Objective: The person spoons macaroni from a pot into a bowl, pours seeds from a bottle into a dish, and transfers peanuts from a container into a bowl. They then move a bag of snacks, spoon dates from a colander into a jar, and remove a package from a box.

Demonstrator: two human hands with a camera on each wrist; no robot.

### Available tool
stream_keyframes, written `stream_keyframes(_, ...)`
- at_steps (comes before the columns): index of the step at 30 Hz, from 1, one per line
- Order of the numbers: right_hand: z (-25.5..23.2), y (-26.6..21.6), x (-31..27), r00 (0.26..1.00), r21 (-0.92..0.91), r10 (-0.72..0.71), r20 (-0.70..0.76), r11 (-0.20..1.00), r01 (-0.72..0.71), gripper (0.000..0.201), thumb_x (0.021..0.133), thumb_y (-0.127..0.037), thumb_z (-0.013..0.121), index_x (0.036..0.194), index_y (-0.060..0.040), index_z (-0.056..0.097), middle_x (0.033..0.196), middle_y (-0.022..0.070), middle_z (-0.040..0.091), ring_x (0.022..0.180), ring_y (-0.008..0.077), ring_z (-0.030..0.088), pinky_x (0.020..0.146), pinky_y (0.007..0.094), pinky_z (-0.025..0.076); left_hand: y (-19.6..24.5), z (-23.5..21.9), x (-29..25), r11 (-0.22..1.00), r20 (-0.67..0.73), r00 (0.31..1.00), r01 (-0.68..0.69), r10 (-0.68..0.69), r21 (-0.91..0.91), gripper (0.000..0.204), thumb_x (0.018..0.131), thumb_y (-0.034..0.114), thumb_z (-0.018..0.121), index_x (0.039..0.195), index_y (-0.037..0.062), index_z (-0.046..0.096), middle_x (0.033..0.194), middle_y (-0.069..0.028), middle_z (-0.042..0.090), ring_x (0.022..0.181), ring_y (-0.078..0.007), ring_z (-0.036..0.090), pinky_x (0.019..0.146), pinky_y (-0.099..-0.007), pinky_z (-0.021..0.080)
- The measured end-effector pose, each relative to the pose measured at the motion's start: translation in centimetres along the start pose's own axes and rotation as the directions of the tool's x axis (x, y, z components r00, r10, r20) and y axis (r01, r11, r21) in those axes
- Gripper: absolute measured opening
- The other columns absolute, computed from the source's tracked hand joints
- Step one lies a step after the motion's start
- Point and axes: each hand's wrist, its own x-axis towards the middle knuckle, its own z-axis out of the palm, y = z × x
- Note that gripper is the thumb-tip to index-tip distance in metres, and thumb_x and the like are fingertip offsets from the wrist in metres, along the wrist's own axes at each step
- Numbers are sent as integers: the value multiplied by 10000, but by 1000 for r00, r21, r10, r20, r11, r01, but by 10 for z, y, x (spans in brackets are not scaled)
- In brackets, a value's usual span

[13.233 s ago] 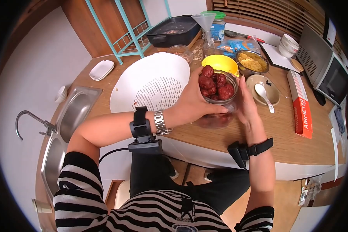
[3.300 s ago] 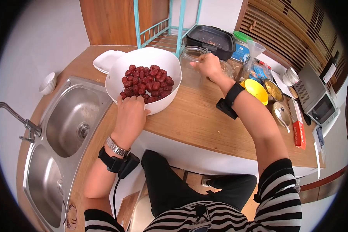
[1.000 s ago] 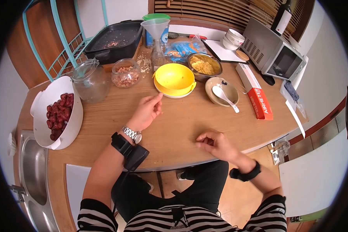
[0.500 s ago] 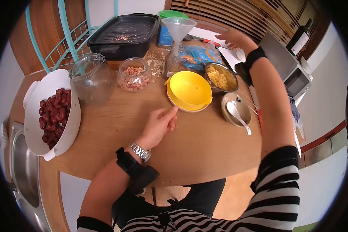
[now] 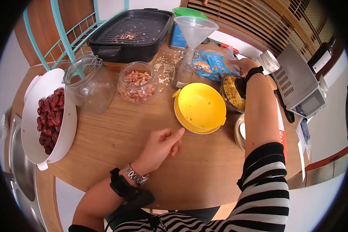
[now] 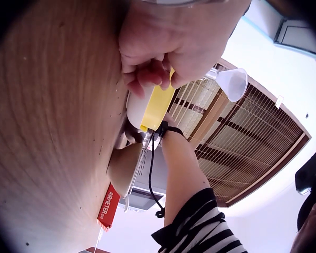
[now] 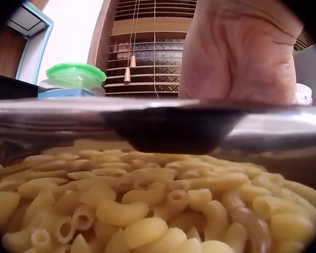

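Note:
My left hand (image 5: 160, 149) hangs loosely curled, with nothing in it, just in front of the yellow bowl (image 5: 201, 106); the left wrist view shows the same hand (image 6: 171, 45). Stretched over the steel bowl of macaroni (image 5: 233, 92), my right hand (image 5: 244, 66) is beside the blue packets (image 5: 216, 63). Its fingertips are hidden, so whether it grips anything cannot be told. In the right wrist view the palm (image 7: 239, 52) shows beyond the steel rim, above the macaroni (image 7: 142, 211).
At left stand a white basin (image 5: 67, 131) of red dates and a clip-top glass jar (image 5: 89, 87). Behind are a nut jar (image 5: 137, 91), a black grill pan (image 5: 123, 52) and a funnel (image 5: 193, 29) on a bottle. White bowls (image 5: 268, 62) and a microwave (image 5: 297, 83) are at right.
The dates I held in a jar earlier lie in the white basin. My right hand left the glass jar, came to the front, then reached to the back right. My left hand left the basin.

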Motion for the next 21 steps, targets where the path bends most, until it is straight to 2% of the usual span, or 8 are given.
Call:
stream_keyframes(2,7,1,10,1000,65,19,-6,998,-19,591,641,-410,673,1016,11,496,977,215,518,777,279,560,581,376,469,4,3,-1,1000,-8,1000,10,-10,5,312,825,243,498,573,70,438,486,13,424,412,-45,372,541,-221,428)
stream_keyframes(4,11,0,13,999,156,-21,32,988,15,401,646,-275,705,894,-6,541,871,160,564,688,245,562,581,350,465,5,4,-1,1000,-10,1000,21,-21,9,307,827,235,497,575,70,438,489,14,424,413,-43,371,544,-220,429)
stream_keyframes(5,10,4,11,995,353,-78,65,934,50,355,662,-200,695,902,8,536,850,132,580,663,238,572,590,344,471,5,4,-2,1000,-2,1000,21,-21,4,303,826,230,498,577,71,436,491,16,424,415,-42,370,545,-221,431)
stream_keyframes(9,7,-13,-14,990,443,-46,131,896,-17,372,652,-189,702,912,15,529,871,129,582,673,240,580,606,361,477,4,3,-2,1000,20,1000,11,-11,5,299,826,224,500,578,72,431,498,20,426,420,-40,373,543,-216,430)
stream_keyframes(11,5,-23,-37,991,584,-21,133,809,-62,338,666,-165,686,901,19,529,866,137,585,682,251,585,621,376,484,4,2,-2,1000,23,1000,7,-7,4,298,824,226,502,578,72,431,499,20,427,420,-39,373,540,-214,428)
stream_keyframes(16,-1,-37,-24,978,666,-116,173,746,-29,281,687,-152,660,873,14,531,835,138,589,673,259,586,626,396,486,3,1,-1,1000,39,999,-6,5,30,295,818,232,511,581,76,430,499,21,429,420,-37,373,534,-209,424)
stream_keyframes(18,-5,-47,-29,980,670,-122,158,742,-15,252,699,-151,647,855,11,534,819,136,591,667,255,586,626,397,487,-3,-2,2,996,79,995,-62,66,-62,275,807,237,527,608,57,470,533,25,447,437,-37,404,490,-200,416)
stream_keyframes(21,-14,-60,-34,978,735,-186,91,675,60,210,697,-90,642,828,35,536,764,128,584,594,250,573,543,400,484,-4,-4,3,996,88,995,-46,54,-82,275,807,245,527,616,56,469,539,26,443,438,-34,396,525,-213,435)
